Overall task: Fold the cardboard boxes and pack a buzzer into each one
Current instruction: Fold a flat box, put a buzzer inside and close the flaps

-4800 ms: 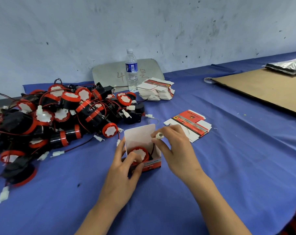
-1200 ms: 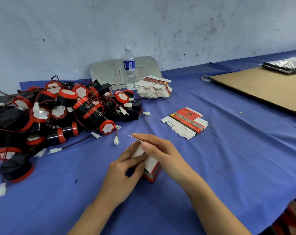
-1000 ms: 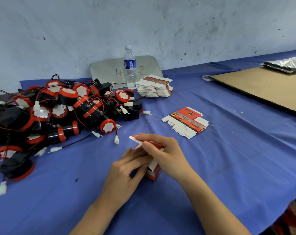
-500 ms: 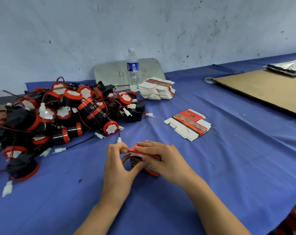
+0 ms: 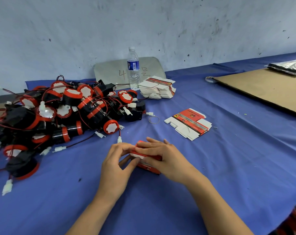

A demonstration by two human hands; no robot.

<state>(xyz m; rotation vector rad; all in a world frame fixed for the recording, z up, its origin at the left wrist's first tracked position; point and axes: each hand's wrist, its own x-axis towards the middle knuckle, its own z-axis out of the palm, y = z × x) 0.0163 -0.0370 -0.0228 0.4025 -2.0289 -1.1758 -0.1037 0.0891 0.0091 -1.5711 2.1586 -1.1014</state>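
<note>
A small red and white cardboard box (image 5: 148,164) stands on the blue cloth in front of me, its lid folded down. My right hand (image 5: 162,158) lies over the top with its fingers spread across the lid. My left hand (image 5: 117,158) pinches the box's left end between thumb and fingers. The buzzer inside is hidden. A big heap of black and red buzzers (image 5: 62,112) with red wires and white plugs lies to the left. One flat unfolded box (image 5: 188,123) lies to the right, and a stack of flat boxes (image 5: 158,87) sits farther back.
A water bottle (image 5: 133,67) stands by the wall before a grey board (image 5: 150,67). A rubber band (image 5: 154,119) lies near the heap. A large brown cardboard sheet (image 5: 266,89), a tape roll (image 5: 210,79) and a plastic-wrapped package (image 5: 289,66) are at the far right.
The open box with the buzzer in it has been closed: the lid came down and my right hand now lies flat over it, while my left hand moved to the box's left end.
</note>
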